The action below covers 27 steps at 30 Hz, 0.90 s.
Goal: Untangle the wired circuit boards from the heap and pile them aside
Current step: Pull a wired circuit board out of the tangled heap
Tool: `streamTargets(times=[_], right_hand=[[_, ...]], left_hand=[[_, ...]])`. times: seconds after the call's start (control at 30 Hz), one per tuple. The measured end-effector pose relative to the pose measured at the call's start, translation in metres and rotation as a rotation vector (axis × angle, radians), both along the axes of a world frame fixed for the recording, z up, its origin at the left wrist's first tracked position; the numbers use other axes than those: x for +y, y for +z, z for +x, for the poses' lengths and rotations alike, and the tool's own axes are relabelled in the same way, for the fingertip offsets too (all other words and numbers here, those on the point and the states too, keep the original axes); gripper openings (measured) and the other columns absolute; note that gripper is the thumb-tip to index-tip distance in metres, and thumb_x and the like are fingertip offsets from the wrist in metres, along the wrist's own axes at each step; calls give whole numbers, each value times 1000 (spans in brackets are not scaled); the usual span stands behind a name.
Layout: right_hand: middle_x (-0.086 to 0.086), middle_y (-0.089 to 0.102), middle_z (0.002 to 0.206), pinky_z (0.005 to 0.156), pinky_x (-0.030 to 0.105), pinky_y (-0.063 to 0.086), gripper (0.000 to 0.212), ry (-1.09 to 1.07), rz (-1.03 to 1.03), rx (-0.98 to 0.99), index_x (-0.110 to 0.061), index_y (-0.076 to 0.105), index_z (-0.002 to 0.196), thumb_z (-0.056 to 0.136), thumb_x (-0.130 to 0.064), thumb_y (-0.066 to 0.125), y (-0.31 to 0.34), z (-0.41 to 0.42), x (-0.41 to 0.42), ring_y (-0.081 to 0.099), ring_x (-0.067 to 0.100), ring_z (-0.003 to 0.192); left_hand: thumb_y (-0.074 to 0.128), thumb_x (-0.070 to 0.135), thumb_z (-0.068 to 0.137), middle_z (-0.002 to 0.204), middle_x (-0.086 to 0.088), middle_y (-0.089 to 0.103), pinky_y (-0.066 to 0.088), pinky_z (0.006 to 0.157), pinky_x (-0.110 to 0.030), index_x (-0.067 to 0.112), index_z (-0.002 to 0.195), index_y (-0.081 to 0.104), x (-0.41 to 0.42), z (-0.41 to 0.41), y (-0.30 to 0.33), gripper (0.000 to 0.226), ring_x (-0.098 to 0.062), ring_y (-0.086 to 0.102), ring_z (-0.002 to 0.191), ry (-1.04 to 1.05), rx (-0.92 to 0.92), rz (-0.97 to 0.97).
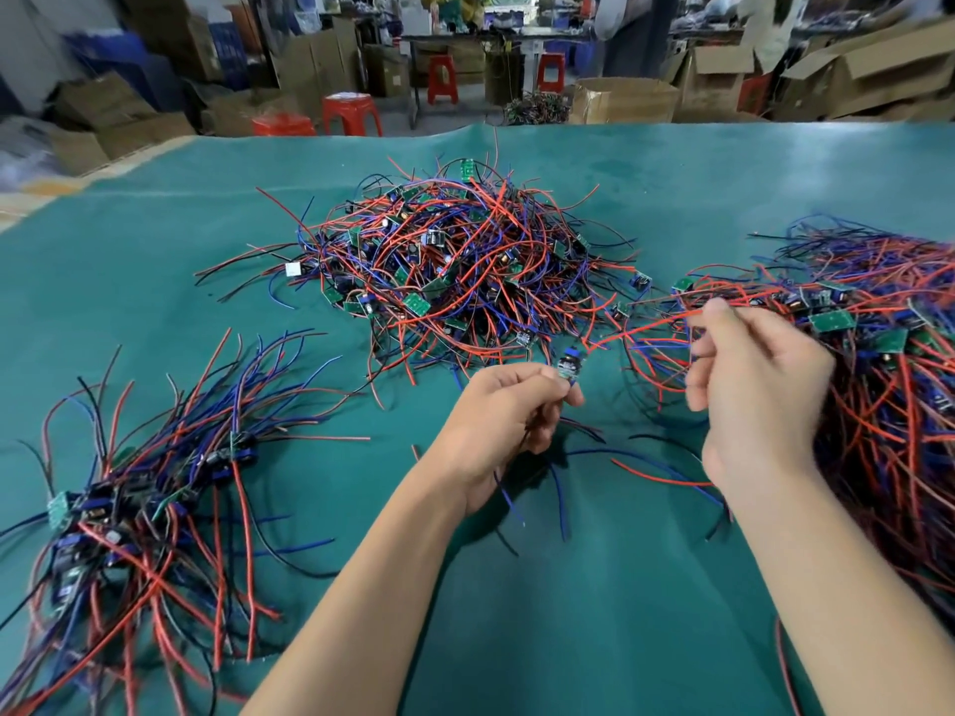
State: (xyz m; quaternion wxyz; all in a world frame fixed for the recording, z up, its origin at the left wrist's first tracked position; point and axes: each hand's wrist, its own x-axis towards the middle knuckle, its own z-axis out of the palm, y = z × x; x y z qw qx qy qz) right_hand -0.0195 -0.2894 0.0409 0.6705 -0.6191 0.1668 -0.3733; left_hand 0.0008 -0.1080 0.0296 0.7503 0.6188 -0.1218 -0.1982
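A tangled heap (455, 271) of small green circuit boards with red, blue and black wires lies at the table's middle. A second, larger heap (889, 364) spreads along the right edge. My left hand (501, 416) pinches one small circuit board (568, 366) above the mat, its blue and black wires hanging below the palm. My right hand (754, 390), blurred, pinches a red wire (646, 328) that runs from that board toward the right heap. At the lower left lies a pile (144, 509) of boards with their wires fanned out.
The green mat (568, 612) covers the whole table. Beyond its far edge stand red stools (351, 113), cardboard boxes (625, 100) and a person (765, 28) at the back right.
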Motion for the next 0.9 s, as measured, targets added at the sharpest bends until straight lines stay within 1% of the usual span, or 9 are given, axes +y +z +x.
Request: streamTargets(times=[0.1,0.2,0.27,0.37,0.53,0.6,0.67,0.77,0.9], right_hand=[[-6,66,61,37,22,35,30,329,-164,142,-17,75,77,90,-43,67,-6,-5,23,52,7,48],[-9,66,63,50,17,39,21,555,-361,140,-23,74,74,85,-40,73,-11,-8,39,55,4,58],[-5,68,64,52,15,38,16,539,-372,94,-22,76,73,82,-35,77,-11,-7,33,54,6,58],[1,68,61,54,15,39,11,507,-375,32,-25,78,73,81,-33,79,-10,-7,28,55,8,55],[-8,72,72,59,31,42,11,280,-421,13,-34,76,78,78,-45,76,-6,-4,18,56,10,57],[-7,69,67,59,33,43,10,202,-366,-4,-35,77,77,76,-46,77,0,-5,13,56,11,58],[-10,65,60,51,24,41,6,157,-272,-30,-35,78,73,78,-38,79,8,-9,8,51,7,52],[-9,56,52,42,18,34,18,142,-89,-44,-20,74,71,89,-21,78,21,-13,-3,45,6,45],[0,58,73,40,19,31,14,81,10,-69,-17,66,85,97,-24,69,40,-20,-14,45,5,46]], left_hand=[[52,9,90,55,3,39,24,48,-22,13,67,63,-1,3,-3,26,-12,31,48,35,4,-21],[51,7,93,55,3,38,25,47,-23,17,58,54,-1,3,-6,36,-13,32,47,25,-38,15],[54,9,90,55,2,39,27,47,-24,18,56,58,-3,2,-6,35,-13,33,47,10,-90,41],[57,18,86,54,4,41,29,47,-22,13,73,71,-2,1,-4,20,-10,34,47,-50,-149,48],[55,11,96,58,0,53,37,50,-17,8,83,72,-1,-2,-4,22,-10,43,50,-187,-143,18],[55,13,96,61,-2,56,38,52,-18,9,82,72,-1,-4,-2,22,-11,46,51,-242,-142,21],[56,17,94,64,-2,59,37,53,-19,11,81,72,-2,-6,-1,21,-12,49,52,-283,-146,36],[57,19,94,65,0,61,36,52,-20,16,78,72,-3,-8,0,22,-10,51,54,-304,-148,55],[54,14,97,68,0,64,38,52,-18,15,78,70,-4,-11,1,25,-9,55,59,-330,-146,89]])
